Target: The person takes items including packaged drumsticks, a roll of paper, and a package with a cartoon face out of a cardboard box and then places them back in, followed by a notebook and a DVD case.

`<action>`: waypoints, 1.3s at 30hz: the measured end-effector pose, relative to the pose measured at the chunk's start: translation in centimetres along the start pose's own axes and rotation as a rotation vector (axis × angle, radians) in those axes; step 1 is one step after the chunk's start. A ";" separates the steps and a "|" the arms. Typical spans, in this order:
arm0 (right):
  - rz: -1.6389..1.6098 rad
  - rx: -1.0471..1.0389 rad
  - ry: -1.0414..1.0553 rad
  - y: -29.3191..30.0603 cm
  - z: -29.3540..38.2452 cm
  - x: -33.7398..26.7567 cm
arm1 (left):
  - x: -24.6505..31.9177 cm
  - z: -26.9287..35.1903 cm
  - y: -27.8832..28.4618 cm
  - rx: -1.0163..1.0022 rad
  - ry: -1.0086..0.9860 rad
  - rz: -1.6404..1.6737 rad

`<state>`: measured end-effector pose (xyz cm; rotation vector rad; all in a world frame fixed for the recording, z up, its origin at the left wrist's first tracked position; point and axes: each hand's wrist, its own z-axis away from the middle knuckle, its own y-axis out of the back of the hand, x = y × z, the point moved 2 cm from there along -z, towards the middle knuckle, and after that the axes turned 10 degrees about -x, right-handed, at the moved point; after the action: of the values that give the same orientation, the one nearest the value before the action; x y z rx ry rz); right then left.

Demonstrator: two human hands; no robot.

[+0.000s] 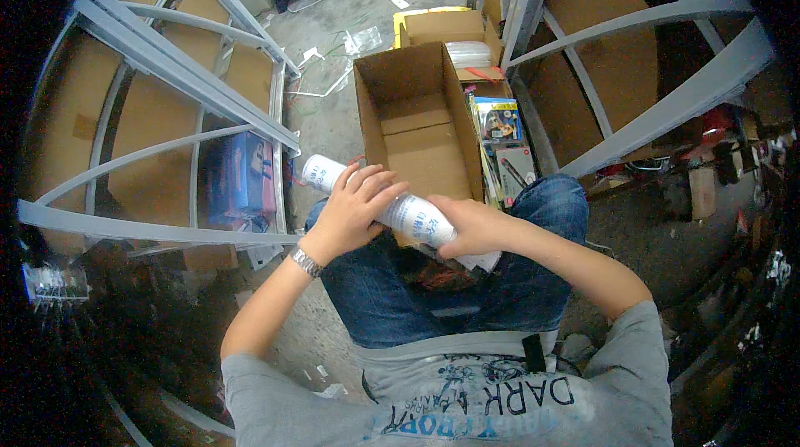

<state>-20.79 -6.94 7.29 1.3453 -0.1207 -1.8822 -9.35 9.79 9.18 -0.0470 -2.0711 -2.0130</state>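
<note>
A long white cylinder [417,219] printed with blue writing lies at a slant over the near end of an open cardboard box [403,81]. My left hand [355,204] lies across its middle from above, fingers spread over the curve. Around the right end, my right hand [478,225] is closed, with the thumb along the upper side. The left end sticks out past my left hand. Because that hand covers the middle, I cannot tell whether this is one long roll or two pieces end to end. The box's inner floor shows bare cardboard.
Grey metal shelf frames [187,81] with cartons stand on both sides. Right of the open box are packaged goods [500,122], with another carton [444,28] behind. A blue box [247,172] sits in the left shelf. Plastic scraps and straps [362,41] litter the concrete floor.
</note>
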 end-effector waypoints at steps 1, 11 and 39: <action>-0.094 -0.053 0.035 -0.1 -0.1 0.3 | 0.3 0.0 -0.3 -0.016 -0.007 0.018; -0.116 -0.031 -0.010 0.3 0.1 0.3 | -0.3 -1.3 -2.2 0.026 -0.029 -0.050; -1.192 0.260 0.338 9.0 7.5 0.0 | 2.5 -2.7 5.4 0.358 0.059 0.257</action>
<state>-22.06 -15.71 14.97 2.1621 0.8020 -2.5515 -10.32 6.99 15.06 -0.1752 -2.2249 -1.4603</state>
